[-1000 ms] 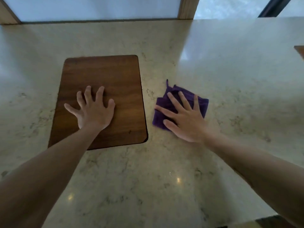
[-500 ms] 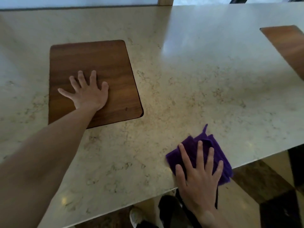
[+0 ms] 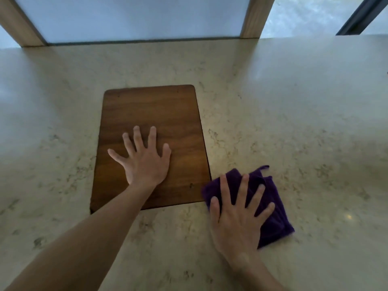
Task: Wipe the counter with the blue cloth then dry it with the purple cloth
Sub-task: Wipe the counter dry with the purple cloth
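Head view, looking down. We see a pale, veined stone bench [image 3: 283, 114] filling most of the picture, with glare patches at upper left and upper right.

Left hand [image 3: 144, 162]: flat, palm down, fingers straight and spread wide, thumb out to the side. It rests on a dark wooden board [image 3: 151, 110] that sits level with the stone surface, corners rounded. The hand holds nothing. Its forearm runs down to the lower left corner.

Right hand [image 3: 237, 219]: also flat, palm down, fingers straight and fanned apart, pressing on the purple cloth [image 3: 275, 219]. No curl round the fabric that we can make out; the fingers lie on top of it.

Purple cloth: bunched and folded, lying on the bench just right of the board's near right corner. Its left edge comes up against that corner; we cannot tell whether it overlaps the wood. A small loop or tag sticks out at its far edge. The cloth's right part shows beyond the fingers.

Beyond the bench's far edge: a frosted pane [image 3: 134, 17] between two light wooden posts [image 3: 255, 17], with a dark frame bar at upper right.
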Demonstrator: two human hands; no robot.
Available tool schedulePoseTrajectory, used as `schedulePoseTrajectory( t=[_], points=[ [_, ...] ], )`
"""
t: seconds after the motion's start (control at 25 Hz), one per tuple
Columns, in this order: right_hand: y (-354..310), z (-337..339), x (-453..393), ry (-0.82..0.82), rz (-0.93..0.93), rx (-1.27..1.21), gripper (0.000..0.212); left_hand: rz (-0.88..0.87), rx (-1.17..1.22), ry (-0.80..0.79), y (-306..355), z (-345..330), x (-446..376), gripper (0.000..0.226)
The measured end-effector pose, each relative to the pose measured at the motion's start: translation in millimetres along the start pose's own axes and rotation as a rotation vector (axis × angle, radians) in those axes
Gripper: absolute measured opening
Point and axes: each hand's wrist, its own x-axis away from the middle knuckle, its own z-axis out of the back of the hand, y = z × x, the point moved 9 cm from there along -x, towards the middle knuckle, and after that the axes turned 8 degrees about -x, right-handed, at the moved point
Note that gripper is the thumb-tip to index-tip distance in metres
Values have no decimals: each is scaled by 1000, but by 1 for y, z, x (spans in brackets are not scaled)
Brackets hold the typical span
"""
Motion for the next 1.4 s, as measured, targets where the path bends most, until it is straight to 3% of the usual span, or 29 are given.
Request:
schedulePoseTrajectory(
  t=[0.16, 0.48, 0.64, 0.76, 0.88, 1.16, 1.4],
  points=[
    [-57, 15, -112, 9, 77, 3, 60, 31, -62, -29, -1, -2, -2, 68],
    [-140, 54, -415, 2, 126, -63, 65, 20, -123, 11, -4, -11, -5, 67],
    [-192, 60, -489, -90, 375, -30, 66, 0, -131, 48, -2, -7, -8, 68],
    [-215, 51, -468, -161, 669, 100, 61, 0, -116, -10, -2, -10, -8, 67],
    [-201, 45, -414, -179, 804, 149, 63, 35, -116, -28, -4, -9, -6, 69],
    [-120, 27, -236, -204, 832, 173, 63, 52, -1, -30, -5, 2, -7, 65],
    [-29, 13, -34, -238, 764, 127, 65, -118, 224, 193, 6, 19, 90, 55]
  ],
)
